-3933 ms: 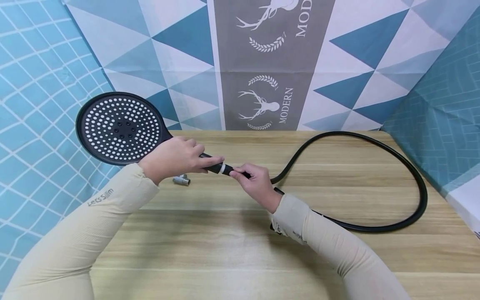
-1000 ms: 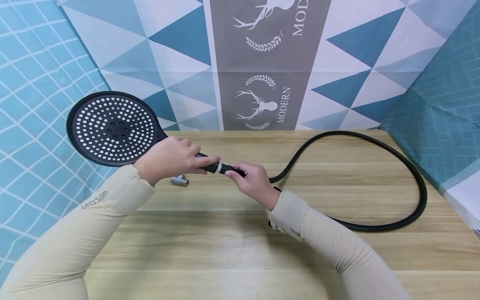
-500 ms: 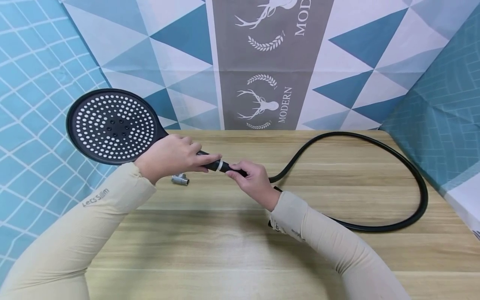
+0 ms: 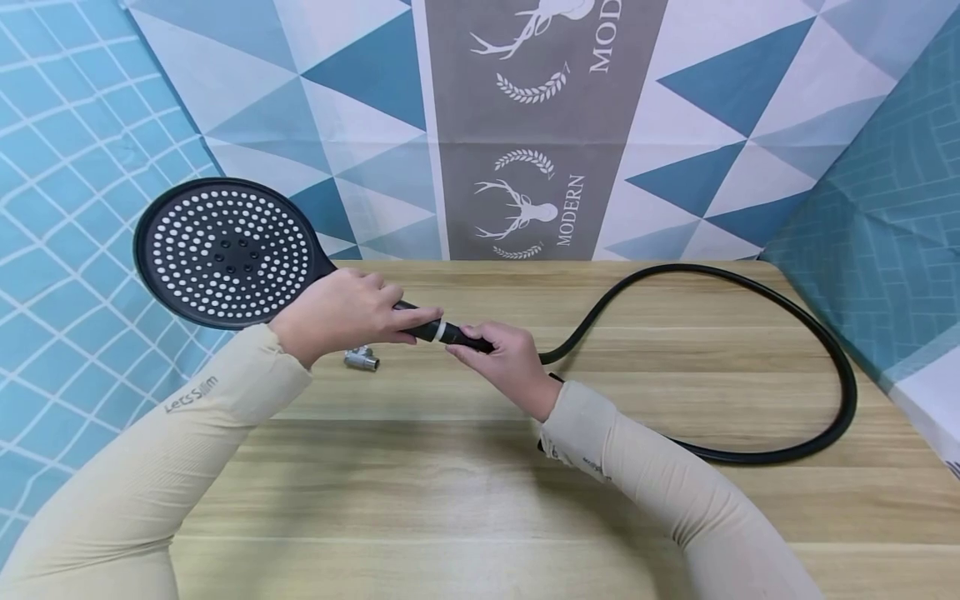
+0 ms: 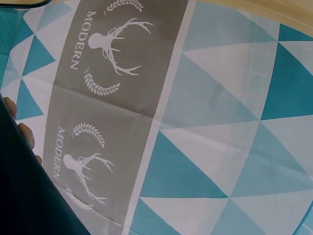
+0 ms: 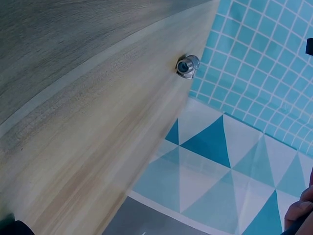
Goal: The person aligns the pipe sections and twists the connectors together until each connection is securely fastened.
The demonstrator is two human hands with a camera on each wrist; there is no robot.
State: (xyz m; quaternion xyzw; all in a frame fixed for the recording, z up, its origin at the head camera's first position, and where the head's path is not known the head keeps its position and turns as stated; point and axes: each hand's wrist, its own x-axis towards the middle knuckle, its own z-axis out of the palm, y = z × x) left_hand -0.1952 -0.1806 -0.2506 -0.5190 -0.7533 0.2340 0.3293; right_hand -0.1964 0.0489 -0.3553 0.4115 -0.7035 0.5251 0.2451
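Shower head (image 4: 228, 250), hands (image 4: 341, 310) (image 4: 506, 358) gripping handle (image 4: 427, 330) and hose (image 4: 678, 267), wooden tabletop (image 4: 420, 517), blue patterned walls (image 4: 360, 167)

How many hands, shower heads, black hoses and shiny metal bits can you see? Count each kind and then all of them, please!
Hands, left hand and right hand: 2
Shower head: 1
Black hose: 1
Shiny metal bit: 1
Total: 5
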